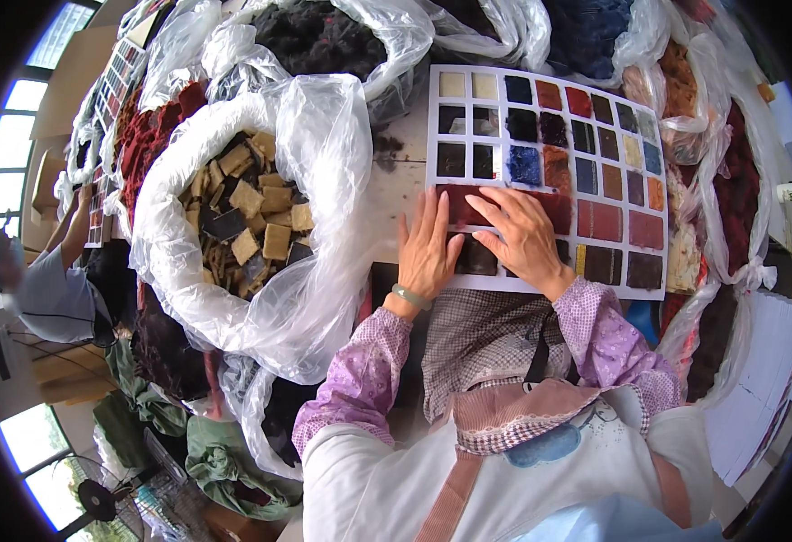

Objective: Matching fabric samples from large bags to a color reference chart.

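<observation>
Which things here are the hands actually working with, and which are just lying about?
In use:
left hand and right hand, flat on the dark red swatch
white sample card

Lying about:
bag of tan squares
bag of dark fibre
green cloth

Hands on board; bag left

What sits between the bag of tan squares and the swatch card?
In the head view, a bare strip of wooden table, beside the bag of tan squares and the swatch card.

Bagged tan squares, standing fan
</observation>
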`<action>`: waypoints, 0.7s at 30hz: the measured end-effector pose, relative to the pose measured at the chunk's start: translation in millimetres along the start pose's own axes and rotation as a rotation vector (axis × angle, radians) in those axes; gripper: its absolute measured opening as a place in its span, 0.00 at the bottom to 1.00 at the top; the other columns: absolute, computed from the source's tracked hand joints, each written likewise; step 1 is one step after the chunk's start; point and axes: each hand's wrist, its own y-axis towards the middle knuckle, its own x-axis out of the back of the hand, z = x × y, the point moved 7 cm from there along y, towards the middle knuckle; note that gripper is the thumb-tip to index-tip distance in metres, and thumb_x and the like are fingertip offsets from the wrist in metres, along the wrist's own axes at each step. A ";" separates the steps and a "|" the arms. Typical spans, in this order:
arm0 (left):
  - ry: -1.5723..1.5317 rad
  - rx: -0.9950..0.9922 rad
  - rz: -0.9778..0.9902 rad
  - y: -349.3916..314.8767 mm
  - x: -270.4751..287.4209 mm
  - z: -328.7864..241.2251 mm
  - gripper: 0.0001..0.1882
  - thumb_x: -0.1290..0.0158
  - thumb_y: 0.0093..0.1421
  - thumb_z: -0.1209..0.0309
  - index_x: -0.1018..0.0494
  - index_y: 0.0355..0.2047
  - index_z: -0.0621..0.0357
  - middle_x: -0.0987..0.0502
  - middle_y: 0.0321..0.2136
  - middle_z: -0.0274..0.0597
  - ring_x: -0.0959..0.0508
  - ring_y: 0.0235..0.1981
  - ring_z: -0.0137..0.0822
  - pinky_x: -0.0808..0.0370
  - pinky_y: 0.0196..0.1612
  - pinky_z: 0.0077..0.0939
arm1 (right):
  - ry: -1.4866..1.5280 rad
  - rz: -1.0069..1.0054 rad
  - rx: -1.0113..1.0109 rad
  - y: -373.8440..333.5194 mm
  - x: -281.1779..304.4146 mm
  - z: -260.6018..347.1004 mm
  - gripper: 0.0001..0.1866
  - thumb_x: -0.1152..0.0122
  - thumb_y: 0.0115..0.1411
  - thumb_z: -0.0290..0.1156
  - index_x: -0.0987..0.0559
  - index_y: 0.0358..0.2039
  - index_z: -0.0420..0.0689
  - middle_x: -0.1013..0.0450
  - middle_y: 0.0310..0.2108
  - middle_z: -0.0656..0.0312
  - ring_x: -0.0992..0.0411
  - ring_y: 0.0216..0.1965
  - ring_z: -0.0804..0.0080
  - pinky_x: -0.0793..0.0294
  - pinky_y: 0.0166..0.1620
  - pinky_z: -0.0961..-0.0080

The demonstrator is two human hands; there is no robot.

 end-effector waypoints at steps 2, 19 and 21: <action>0.109 0.000 0.045 0.5 3.5 -3.8 0.34 0.55 0.55 0.63 0.54 0.59 0.58 0.53 0.60 0.45 0.53 0.61 0.45 0.52 0.55 0.57 | -0.068 0.063 0.040 -0.5 -13.3 -0.2 0.24 0.42 0.48 0.37 0.30 0.46 0.45 0.35 0.47 0.59 0.39 0.50 0.64 0.42 0.51 0.65; 0.255 0.601 -0.967 -157.9 248.8 80.0 0.09 0.52 0.53 0.78 0.27 0.35 0.59 0.24 0.30 0.43 0.25 0.27 0.35 0.30 0.29 0.25 | 0.224 -0.071 0.399 104.5 -46.3 118.3 0.11 0.51 0.46 0.22 0.25 0.31 0.45 0.28 0.22 0.60 0.28 0.24 0.68 0.28 0.27 0.74; 0.423 0.659 -1.205 -225.0 234.4 71.7 0.06 0.54 0.54 0.80 0.28 0.31 0.62 0.26 0.25 0.42 0.27 0.22 0.32 0.32 0.25 0.22 | 0.157 -0.060 0.514 127.5 -76.5 152.3 0.03 0.50 0.45 0.23 0.28 0.23 0.45 0.31 0.18 0.64 0.29 0.23 0.71 0.29 0.26 0.74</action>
